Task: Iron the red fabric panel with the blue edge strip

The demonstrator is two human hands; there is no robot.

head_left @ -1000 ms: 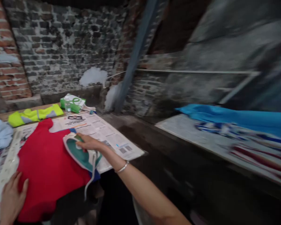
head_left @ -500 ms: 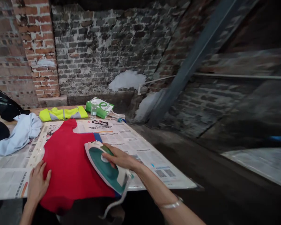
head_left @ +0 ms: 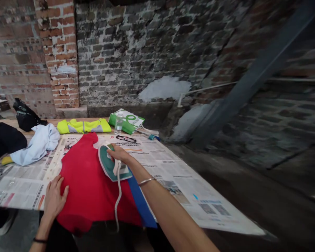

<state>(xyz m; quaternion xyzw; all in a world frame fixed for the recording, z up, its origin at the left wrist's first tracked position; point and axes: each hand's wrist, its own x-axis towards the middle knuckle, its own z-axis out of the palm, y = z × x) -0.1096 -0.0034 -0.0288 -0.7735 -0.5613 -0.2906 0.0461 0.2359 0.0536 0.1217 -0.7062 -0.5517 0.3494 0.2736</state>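
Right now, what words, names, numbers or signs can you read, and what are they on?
No word or number reads clearly.
Newspaper: lots of print, too small and blurred.
Square codes on the newspaper: too blurred.
Bag: a green loop, maybe "e"; the small marks are blurred.
Iron: no readable label.
Red cloth: no writing shows.

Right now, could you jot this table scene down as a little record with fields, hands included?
Right hand: grip closed on the handle of the iron
Left hand: spread, partly on the left edge of the red cloth
Iron: white and teal, over the red cloth; white cord hanging toward the near side
Blue material: along the red cloth's lower right
Table cover: newspaper sheets
Farther back: glasses, clear bottle, yellow garment
Far left: pale blue cloth, black bag
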